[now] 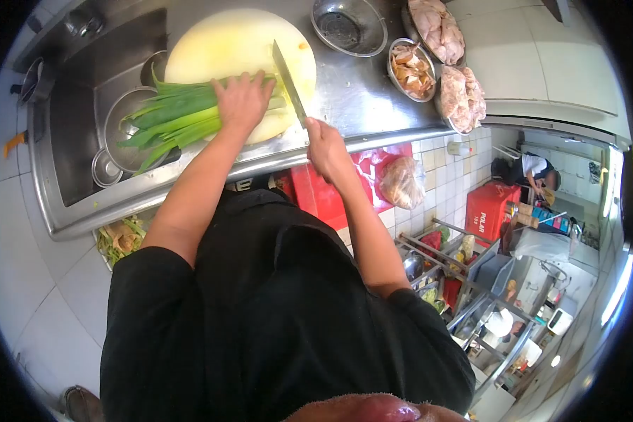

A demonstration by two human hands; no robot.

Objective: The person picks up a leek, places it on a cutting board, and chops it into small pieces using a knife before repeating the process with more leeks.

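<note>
My left hand [243, 104] lies over a bunch of leeks [176, 116], its fingers curved down around the stalks near their pale ends. The long green leaves stretch left past the edge of the round cutting board [232, 39] and hang over the sink. In my right hand [326, 149] is the handle of a kitchen knife [288, 79]. Its long blade slants up and left across the right side of the board, just right of the leek ends and my left fingertips.
At left, a sink [74, 105] holds a metal bowl [116, 116]. Behind the counter's right part stand an empty-looking metal bowl [349, 27], a bowl of brownish pieces [411, 70] and raw poultry [461, 97]. A red crate [320, 197] sits below. Another person [534, 169] bends over far right.
</note>
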